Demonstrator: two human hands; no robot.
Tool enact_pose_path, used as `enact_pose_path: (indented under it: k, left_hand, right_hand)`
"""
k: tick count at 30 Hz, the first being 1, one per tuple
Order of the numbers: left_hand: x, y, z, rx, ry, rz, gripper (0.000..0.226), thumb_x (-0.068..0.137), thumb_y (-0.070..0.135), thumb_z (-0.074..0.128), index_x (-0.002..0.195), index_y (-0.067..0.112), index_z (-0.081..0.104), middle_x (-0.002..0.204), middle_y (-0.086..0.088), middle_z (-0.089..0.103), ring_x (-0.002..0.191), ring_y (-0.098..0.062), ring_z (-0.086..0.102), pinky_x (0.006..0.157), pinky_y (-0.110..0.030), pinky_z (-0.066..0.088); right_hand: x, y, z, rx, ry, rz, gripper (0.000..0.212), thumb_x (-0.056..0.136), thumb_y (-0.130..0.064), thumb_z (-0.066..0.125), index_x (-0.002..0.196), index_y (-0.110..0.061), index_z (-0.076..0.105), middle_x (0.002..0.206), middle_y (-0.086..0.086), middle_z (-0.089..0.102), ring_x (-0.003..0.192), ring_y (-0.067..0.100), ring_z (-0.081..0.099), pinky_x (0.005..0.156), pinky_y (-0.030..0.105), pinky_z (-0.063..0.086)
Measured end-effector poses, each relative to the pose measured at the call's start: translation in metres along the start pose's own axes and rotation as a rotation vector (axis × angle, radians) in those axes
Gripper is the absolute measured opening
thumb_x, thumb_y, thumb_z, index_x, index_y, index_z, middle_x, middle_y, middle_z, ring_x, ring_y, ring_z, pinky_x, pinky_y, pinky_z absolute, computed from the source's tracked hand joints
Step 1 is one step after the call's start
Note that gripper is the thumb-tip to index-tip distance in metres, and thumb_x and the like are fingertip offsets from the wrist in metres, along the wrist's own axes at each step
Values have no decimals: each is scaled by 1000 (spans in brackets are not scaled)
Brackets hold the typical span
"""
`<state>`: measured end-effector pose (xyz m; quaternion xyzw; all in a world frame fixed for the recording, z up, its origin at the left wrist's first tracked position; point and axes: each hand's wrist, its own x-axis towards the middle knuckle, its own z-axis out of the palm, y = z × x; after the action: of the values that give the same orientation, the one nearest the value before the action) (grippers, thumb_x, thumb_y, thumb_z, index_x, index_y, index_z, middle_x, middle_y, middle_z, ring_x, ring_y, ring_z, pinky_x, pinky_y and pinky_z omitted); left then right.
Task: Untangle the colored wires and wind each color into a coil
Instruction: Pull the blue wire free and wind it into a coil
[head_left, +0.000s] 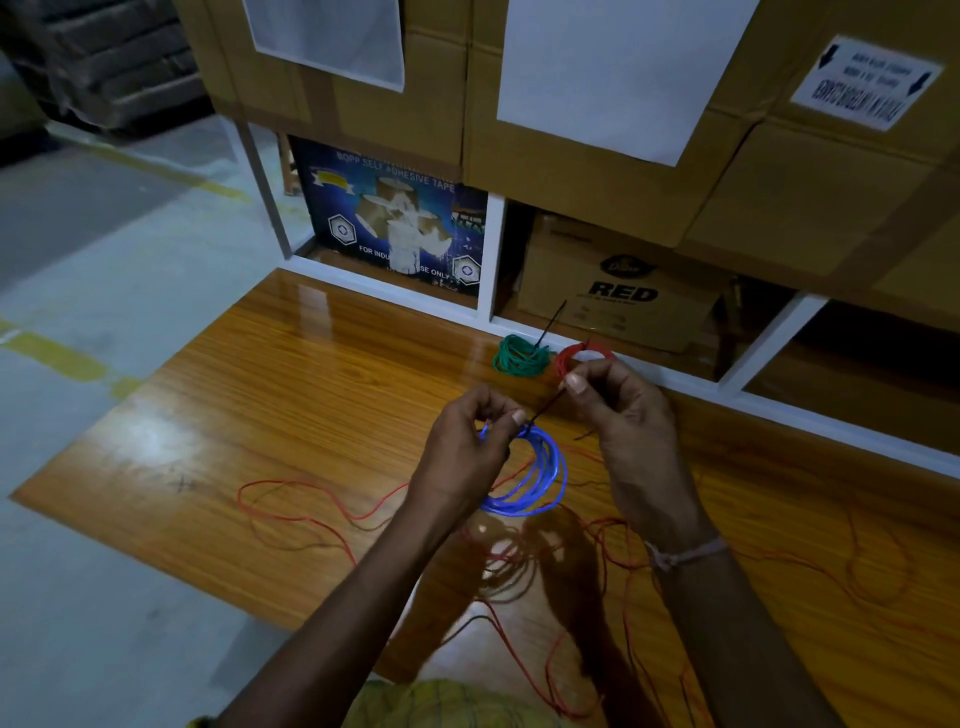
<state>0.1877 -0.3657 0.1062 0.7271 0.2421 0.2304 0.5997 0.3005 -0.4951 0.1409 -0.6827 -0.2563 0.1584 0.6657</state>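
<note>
Center frame: left hand (470, 441) grips blue coil (537, 475), right hand (618, 410) pinches black tie (545, 410). Green coil (521, 355), red coil (584, 358) behind. Boxes read "RED" (623, 291), "BOPP SELF ADHESIVE TAPE" (395, 218).

Bare tabletop (218, 415) open at left; loose red wire (291, 499) sprawls near edge; shelf frame (675, 384) blocks far side.

On the dark blue carton (395, 218) in the left shelf bay I read "BOPP SELF ADHESIVE TAPE" along its top and, lower down, "FOR INDU… USE ONLY", the middle blocked by the printed tape rolls. The brown carton (618, 291) beside it carries "RED" in bold black under an oval logo I cannot make out. The white label (865, 83) at upper right hangs upside down, its print too blurred to read.
</note>
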Motion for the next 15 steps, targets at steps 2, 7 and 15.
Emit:
enact_pose_path:
  k: [2, 7, 15]
  left_hand:
    - [3, -5, 2, -45, 25, -35, 15, 103, 19, 65, 89, 13, 62, 75, 2, 59, 50, -8, 48, 51, -21, 36]
    - [7, -11, -1, 133, 19, 32, 21, 104, 31, 64, 89, 16, 63, 80, 4, 64, 66, -9, 56, 62, -31, 43]
    - [19, -16, -3, 302, 57, 107, 24, 103, 27, 66, 82, 16, 59, 76, 1, 64, 70, -8, 57, 60, -19, 38]
  right_hand:
    - [0, 0, 3, -3, 6, -71, 7, 102, -7, 64, 95, -6, 67, 90, 1, 71, 90, 10, 65, 86, 26, 52]
    - [3, 4, 7, -100, 8, -114, 12, 104, -6, 62, 93, -11, 65, 88, 8, 73, 89, 22, 72, 85, 36, 59]
    - [16, 15, 20, -18, 84, -98, 6, 102, -2, 63, 96, -2, 65, 83, 14, 72, 79, 22, 72, 76, 33, 59]
